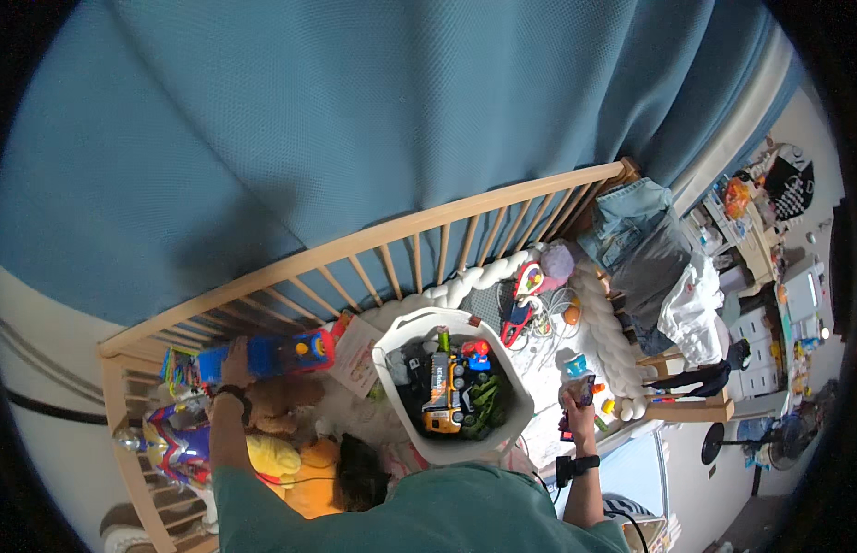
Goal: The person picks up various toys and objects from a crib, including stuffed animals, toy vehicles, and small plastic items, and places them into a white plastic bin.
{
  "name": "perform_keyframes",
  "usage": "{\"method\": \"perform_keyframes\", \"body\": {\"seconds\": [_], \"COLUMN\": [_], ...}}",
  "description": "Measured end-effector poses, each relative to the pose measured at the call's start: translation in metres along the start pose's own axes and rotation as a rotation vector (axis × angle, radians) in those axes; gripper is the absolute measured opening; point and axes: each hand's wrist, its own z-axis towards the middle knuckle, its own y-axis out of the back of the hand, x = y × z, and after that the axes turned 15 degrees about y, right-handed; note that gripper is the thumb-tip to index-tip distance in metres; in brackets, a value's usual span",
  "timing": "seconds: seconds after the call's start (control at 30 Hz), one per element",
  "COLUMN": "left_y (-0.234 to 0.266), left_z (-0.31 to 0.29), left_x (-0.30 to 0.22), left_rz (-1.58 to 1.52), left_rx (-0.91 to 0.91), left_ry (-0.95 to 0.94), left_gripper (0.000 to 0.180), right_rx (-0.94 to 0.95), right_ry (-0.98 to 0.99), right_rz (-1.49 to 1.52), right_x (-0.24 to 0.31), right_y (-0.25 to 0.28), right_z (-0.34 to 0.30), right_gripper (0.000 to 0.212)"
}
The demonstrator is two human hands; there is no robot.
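Observation:
My left hand (235, 364) reaches to the left end of the crib. Its fingers are wrapped over the edge of a long blue toy (279, 353) with a red end and a yellow knob. On the right, my right hand (578, 417) is closed round a small dark toy (583, 391) with purplish parts. Between my arms stands a white fabric bin (419, 327). Inside it are a yellow-and-black toy truck (441, 394), a green toy (484, 402) and a red-and-blue toy (476, 354). Around my right hand lie a turquoise toy (576, 366) and small coloured pieces.
A wooden crib rail (373, 237) curves along the far side, before a blue curtain (373, 111). Soft toys, including a yellow one (273, 455), and a robot figure (177, 433) lie left. White braided bumper (613, 341) lines the right end, where clothes (691, 300) hang.

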Motion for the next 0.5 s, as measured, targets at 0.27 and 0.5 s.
{"method": "perform_keyframes", "body": {"seconds": [0.27,0.5], "left_y": [-0.130,-0.039], "left_z": [0.019,-0.131], "left_x": [-0.019,-0.251], "left_rz": [-0.894,-1.008], "left_rx": [-0.395,-0.045], "left_ry": [0.169,-0.427], "left_gripper": [0.082,0.069], "right_rx": [0.079,0.043], "right_ry": [0.007,-0.369], "right_rz": [0.083,0.174], "right_x": [-0.032,-0.096], "right_y": [0.003,-0.003], "right_z": [-0.003,0.015], "right_gripper": [0.016,0.029]}}
